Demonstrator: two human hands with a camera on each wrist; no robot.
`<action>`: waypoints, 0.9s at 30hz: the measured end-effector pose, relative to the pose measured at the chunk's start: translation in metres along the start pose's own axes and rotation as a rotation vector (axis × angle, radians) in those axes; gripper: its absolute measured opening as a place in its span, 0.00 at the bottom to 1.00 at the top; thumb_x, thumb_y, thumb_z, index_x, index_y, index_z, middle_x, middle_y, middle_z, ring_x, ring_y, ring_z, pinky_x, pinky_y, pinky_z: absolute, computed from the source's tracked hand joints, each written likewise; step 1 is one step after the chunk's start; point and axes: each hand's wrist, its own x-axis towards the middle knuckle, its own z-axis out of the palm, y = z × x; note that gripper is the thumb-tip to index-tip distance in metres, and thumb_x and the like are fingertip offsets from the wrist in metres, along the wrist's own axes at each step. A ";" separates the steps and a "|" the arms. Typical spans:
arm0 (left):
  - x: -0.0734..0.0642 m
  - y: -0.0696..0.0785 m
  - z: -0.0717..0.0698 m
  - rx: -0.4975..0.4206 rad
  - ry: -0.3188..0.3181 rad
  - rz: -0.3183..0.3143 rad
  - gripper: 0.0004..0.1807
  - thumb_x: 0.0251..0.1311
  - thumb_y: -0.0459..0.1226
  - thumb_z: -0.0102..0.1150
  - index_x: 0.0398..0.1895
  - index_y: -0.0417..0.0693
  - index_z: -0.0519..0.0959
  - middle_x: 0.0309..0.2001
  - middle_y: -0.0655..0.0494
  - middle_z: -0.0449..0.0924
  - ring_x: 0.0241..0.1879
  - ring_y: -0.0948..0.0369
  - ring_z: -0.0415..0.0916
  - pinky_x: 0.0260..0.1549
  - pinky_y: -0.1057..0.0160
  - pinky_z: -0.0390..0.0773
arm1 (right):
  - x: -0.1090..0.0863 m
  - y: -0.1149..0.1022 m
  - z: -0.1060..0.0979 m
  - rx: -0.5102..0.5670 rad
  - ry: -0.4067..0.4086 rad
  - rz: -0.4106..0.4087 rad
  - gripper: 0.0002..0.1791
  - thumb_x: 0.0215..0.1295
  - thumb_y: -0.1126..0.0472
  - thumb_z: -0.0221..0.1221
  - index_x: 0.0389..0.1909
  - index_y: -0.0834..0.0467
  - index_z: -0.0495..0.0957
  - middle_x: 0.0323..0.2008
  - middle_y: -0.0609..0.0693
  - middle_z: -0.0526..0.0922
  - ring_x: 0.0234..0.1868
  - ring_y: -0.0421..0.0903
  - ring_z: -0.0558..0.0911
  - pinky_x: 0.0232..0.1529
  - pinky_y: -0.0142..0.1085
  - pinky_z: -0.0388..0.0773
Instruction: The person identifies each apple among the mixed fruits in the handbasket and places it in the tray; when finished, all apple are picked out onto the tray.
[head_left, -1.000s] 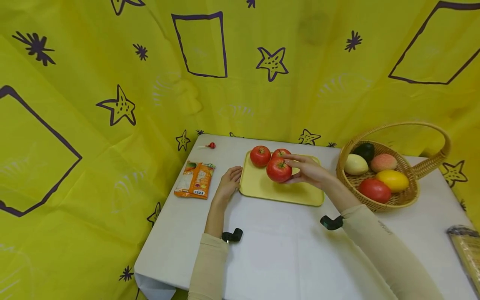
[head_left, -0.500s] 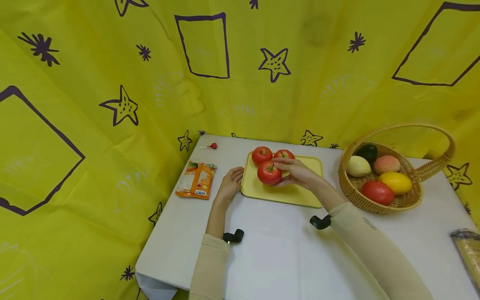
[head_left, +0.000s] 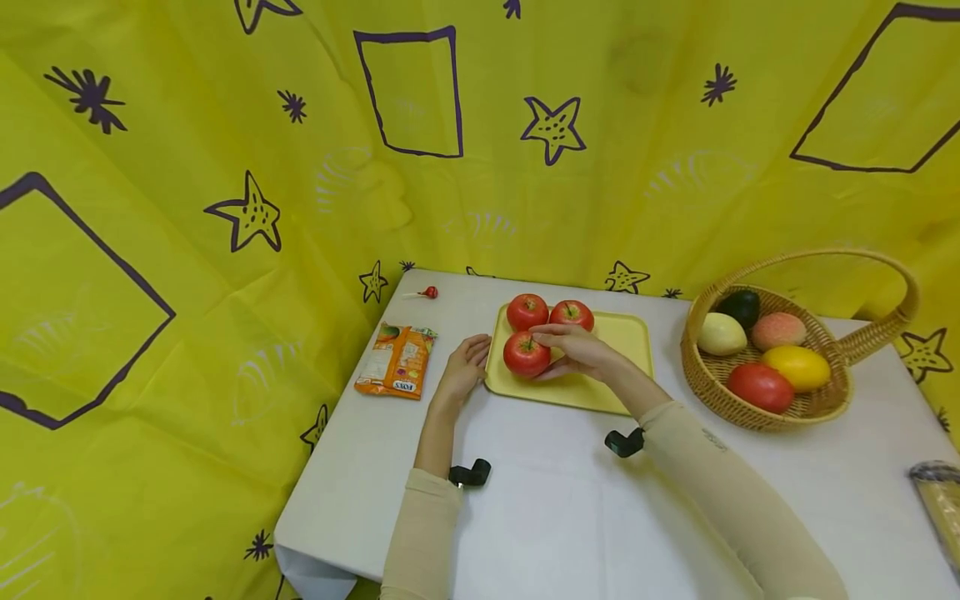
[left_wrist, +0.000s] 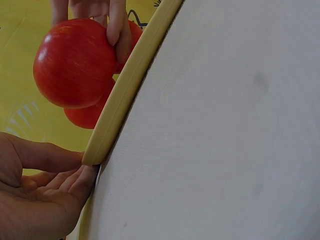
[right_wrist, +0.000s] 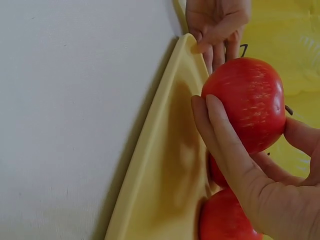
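Above one yellow tray [head_left: 592, 392], my right fingers [right_wrist: 227, 137], parted apple-wide, grip one red apple [head_left: 527, 355]; my left fingers [left_wrist: 52, 158] seemingly pinch the tray; two other apples [head_left: 527, 312] sit behind.

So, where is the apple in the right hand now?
In the head view, the apple is above the left part of the tray, in the right hand, with two other apples just beyond it.

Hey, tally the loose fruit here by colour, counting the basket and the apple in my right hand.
Red: 4 (held apple, back left apple, back right apple, red basket fruit)
Yellow: 1 (yellow fruit)
Pale cream: 1 (pale fruit)
Pink: 1 (pink fruit)
Dark green: 1 (dark fruit)
Total: 8
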 end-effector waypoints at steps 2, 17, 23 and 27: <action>0.000 0.001 0.000 -0.004 0.002 -0.001 0.47 0.47 0.08 0.39 0.77 0.35 0.62 0.76 0.38 0.64 0.77 0.49 0.61 0.76 0.58 0.64 | 0.003 0.001 0.002 -0.008 0.000 0.002 0.31 0.80 0.59 0.53 0.78 0.64 0.61 0.78 0.66 0.58 0.70 0.72 0.71 0.53 0.59 0.85; -0.001 0.000 0.003 -0.005 0.000 -0.012 0.47 0.47 0.08 0.39 0.77 0.35 0.62 0.76 0.39 0.64 0.77 0.50 0.61 0.75 0.59 0.65 | 0.009 0.008 0.006 -0.147 0.093 0.039 0.29 0.81 0.55 0.52 0.77 0.62 0.65 0.75 0.69 0.63 0.39 0.65 0.90 0.43 0.53 0.90; 0.000 0.000 0.002 -0.005 0.004 -0.018 0.47 0.47 0.08 0.40 0.77 0.36 0.62 0.76 0.40 0.65 0.77 0.51 0.62 0.75 0.60 0.65 | 0.005 0.009 0.003 -0.244 0.122 0.003 0.29 0.80 0.53 0.55 0.75 0.62 0.68 0.73 0.68 0.67 0.35 0.60 0.91 0.41 0.49 0.90; 0.000 0.000 0.001 -0.009 0.003 -0.010 0.47 0.47 0.08 0.40 0.77 0.36 0.63 0.76 0.38 0.64 0.77 0.50 0.62 0.75 0.59 0.66 | -0.003 0.005 0.001 -0.272 0.106 -0.003 0.30 0.80 0.52 0.54 0.75 0.65 0.68 0.72 0.69 0.68 0.42 0.62 0.90 0.45 0.50 0.89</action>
